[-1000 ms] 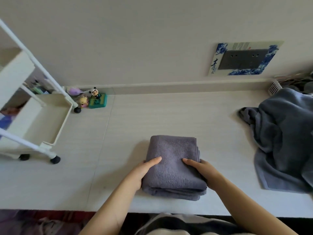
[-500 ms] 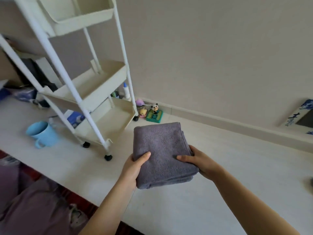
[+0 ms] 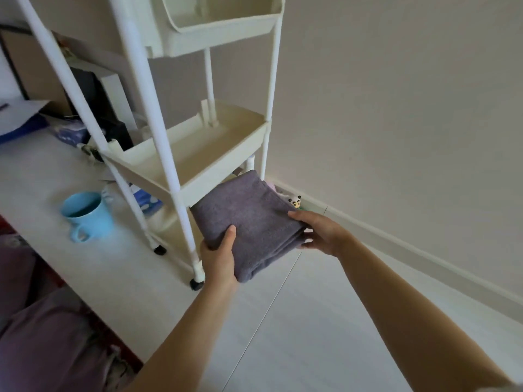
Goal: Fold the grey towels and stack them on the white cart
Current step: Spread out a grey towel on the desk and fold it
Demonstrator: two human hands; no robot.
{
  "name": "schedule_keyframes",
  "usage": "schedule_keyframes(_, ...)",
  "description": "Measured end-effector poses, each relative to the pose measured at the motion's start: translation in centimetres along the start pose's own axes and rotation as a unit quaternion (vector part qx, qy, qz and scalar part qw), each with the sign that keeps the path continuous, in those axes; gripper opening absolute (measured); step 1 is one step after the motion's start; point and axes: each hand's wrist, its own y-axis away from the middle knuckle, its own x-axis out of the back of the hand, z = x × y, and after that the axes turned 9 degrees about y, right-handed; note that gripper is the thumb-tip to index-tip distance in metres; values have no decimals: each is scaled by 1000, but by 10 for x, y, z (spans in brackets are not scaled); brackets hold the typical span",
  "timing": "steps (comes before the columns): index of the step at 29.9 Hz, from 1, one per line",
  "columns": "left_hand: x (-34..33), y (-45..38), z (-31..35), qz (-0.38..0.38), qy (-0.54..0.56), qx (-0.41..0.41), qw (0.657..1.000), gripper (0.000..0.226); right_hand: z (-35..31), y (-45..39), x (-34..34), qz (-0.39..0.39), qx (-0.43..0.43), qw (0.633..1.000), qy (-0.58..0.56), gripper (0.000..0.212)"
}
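Head view is showing a pale table top (image 3: pixel 325 335) running along a beige wall (image 3: pixel 396 108). White cart (image 3: pixel 181 154) is standing on the table's left part, three trays showing: top tray (image 3: pixel 215 26) partly cut off by the frame edge, middle tray (image 3: pixel 195 154) sitting bare, bottom tray (image 3: pixel 169 224) mostly hidden behind a post. Black casters (image 3: pixel 196 283) are resting on the table.

Folded grey towel (image 3: pixel 249 219) is being held in the air just right of the cart's front post, at about the level between the middle and bottom trays, far end reaching under the middle tray's corner; whether it is touching the cart, cannot tell. Left hand (image 3: pixel 219 257) is gripping the towel's near left corner, thumb lying on top, fingers tucked underneath. Right hand (image 3: pixel 319 230) is gripping the right edge, thumb on top, fingers curling under the folded layers.

Blue mug (image 3: pixel 87 215) is standing upright on the table left of the cart, handle facing the camera. Blue patterned packet (image 3: pixel 145 200) is lying behind the cart legs. Small panda figurine (image 3: pixel 295 201) is peeking out just beyond the towel near the wall. Dark clutter at far left is too blurred to tell.
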Motion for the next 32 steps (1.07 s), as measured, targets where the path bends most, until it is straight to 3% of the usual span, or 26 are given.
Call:
schedule_keyframes(3,-9,-22,-8,48,7,-28,998,64,-1,-32,-18,58,52,996,-49,22)
schedule_keyframes(9,-14,-68,-8,121,19,-77,989,81,1,-88,-52,130,62,983,-114,45)
schedule_keyframes(13,-7,-87,-11,160,-96,-113,976,95,6,-116,-65,134,48,985,-98,46)
schedule_keyframes(17,-11,-80,-9,171,-300,-148,927,81,13,-123,-72,117,16,992,-53,34)
schedule_keyframes(20,-17,-70,-4,94,-444,-296,840,72,9,-120,-75,94,-13,995,-40,47)
schedule_keyframes(22,-20,-71,-5,35,-554,-281,783,67,8,-119,-76,99,-12,994,-36,48)
schedule_keyframes(25,-14,-73,-10,-7,-669,-230,707,79,11,-116,-76,105,-14,994,-30,52)
schedule_keyframes(27,-9,-74,-14,-8,-687,-232,689,86,13,-112,-75,102,-18,994,-18,55)
schedule_keyframes(32,-13,-69,-7,-13,-689,-200,697,78,12,-93,-73,104,12,990,99,59)
